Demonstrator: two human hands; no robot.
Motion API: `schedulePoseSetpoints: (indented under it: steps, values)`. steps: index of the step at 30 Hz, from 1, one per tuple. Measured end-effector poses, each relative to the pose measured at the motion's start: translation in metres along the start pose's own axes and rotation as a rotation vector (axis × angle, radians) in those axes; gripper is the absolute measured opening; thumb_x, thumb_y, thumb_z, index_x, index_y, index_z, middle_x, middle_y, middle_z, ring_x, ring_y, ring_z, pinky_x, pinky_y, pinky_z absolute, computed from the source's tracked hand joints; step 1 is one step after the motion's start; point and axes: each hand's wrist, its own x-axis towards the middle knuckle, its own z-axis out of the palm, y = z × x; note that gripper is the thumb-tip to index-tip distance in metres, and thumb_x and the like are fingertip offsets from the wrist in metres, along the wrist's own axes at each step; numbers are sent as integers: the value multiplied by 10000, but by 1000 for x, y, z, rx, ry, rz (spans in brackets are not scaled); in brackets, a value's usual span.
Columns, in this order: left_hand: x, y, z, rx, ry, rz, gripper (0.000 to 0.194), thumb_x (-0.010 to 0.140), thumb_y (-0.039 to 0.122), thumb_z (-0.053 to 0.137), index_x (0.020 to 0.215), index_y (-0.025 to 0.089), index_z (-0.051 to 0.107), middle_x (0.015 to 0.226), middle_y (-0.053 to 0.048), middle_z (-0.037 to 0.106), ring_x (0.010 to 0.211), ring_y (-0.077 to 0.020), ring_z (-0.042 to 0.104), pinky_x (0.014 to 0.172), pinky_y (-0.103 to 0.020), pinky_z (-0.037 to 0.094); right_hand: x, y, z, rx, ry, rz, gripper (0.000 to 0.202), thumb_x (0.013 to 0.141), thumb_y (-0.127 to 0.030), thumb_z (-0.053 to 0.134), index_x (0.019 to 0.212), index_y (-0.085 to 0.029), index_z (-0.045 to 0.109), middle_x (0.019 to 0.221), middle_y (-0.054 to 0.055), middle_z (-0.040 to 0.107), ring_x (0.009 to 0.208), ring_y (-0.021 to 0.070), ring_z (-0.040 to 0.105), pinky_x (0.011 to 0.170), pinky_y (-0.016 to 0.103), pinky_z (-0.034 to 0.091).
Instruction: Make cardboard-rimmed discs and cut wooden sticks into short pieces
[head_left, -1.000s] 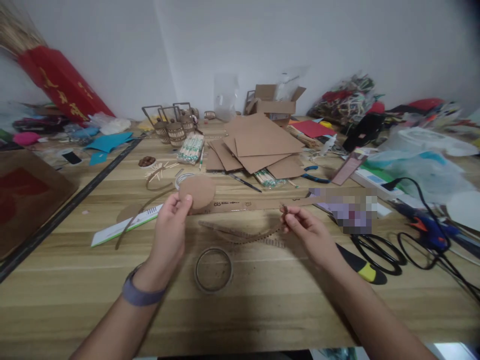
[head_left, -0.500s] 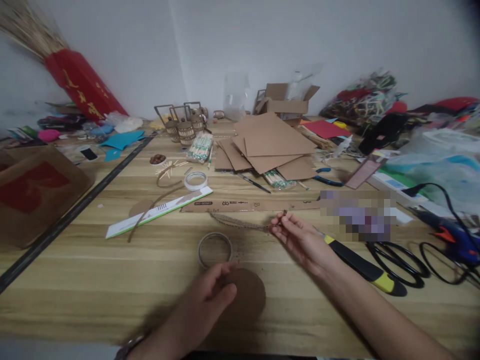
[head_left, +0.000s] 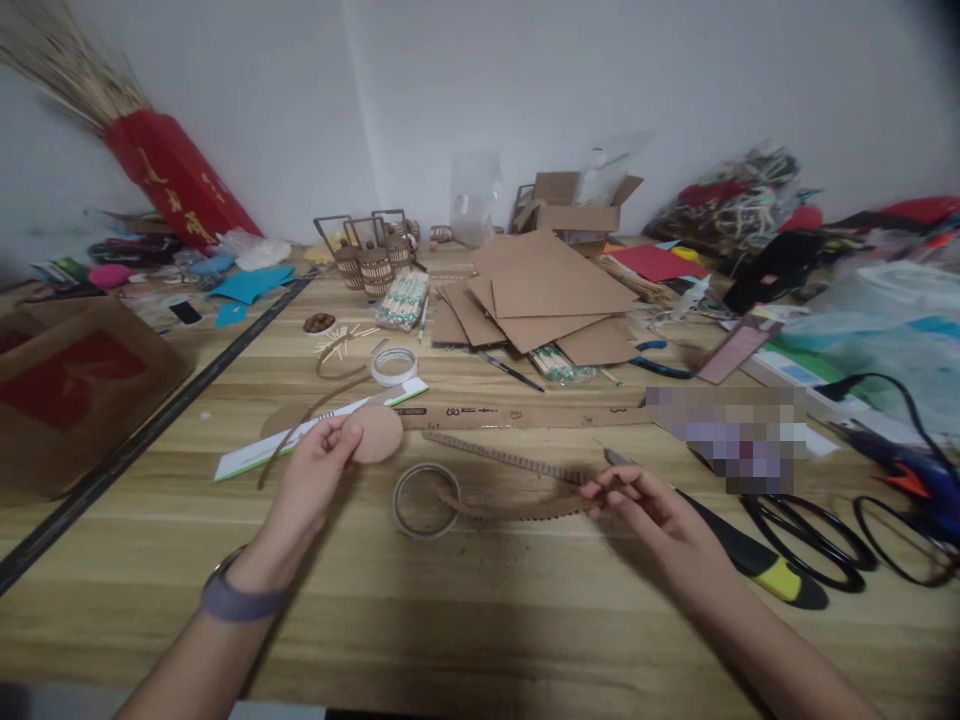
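My left hand [head_left: 319, 475] pinches the edge of a round cardboard disc [head_left: 377, 433], held up over the ruler. In my right hand [head_left: 649, 510], thumb and fingers grip the end of a narrow corrugated cardboard strip [head_left: 525, 512], which bows leftward to the tape roll. A second ridged length of strip [head_left: 502, 457] runs left from the same fingers; whether it is the same piece I cannot tell. Below the strips, a roll of tape [head_left: 399, 525] lies flat. A black and yellow utility knife [head_left: 780, 575] lies beside and partly behind my right hand, blade showing.
A white, green-edged ruler [head_left: 251, 455], another tape roll [head_left: 394, 366] and a long cardboard strip [head_left: 555, 416] lie ahead. Stacked cardboard sheets [head_left: 555, 275] and small lidded baskets [head_left: 375, 270] stand farther back. A glue gun [head_left: 911, 475] and black cable [head_left: 802, 540] are right.
My left hand has picked up the disc from the table and raised it forward and left. My right hand has moved right and nearer, and the strip lengths have spread apart.
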Motion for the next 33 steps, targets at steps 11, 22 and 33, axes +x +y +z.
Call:
schedulePoseSetpoints:
  steps: [11, 22, 33]
  values:
    - [-49, 5, 12, 871, -677, 661, 129, 797, 217, 725, 926, 221, 729, 1036, -64, 730, 1180, -347, 524, 997, -515, 422, -17, 1, -19, -107, -212, -39, 282, 843, -482, 688, 763, -226, 601, 845, 71, 736, 763, 218, 698, 683, 330, 572]
    - [-26, 25, -7, 861, -471, 714, 146, 885, 268, 566, 844, 253, 705, 902, -72, 719, 1004, -304, 589, 891, -461, 467, -6, -15, -18, -318, -501, -205, 167, 812, -326, 725, 961, -252, 716, 1067, 82, 738, 1041, 280, 671, 880, 427, 536]
    - [-66, 90, 51, 681, -552, 1061, 138, 939, 176, 552, 892, 214, 676, 888, -39, 709, 1069, -283, 555, 968, -473, 440, 18, -79, 52, -696, -366, -759, 185, 992, -341, 535, 1066, -222, 655, 1028, 90, 724, 1058, 266, 638, 1108, 550, 330]
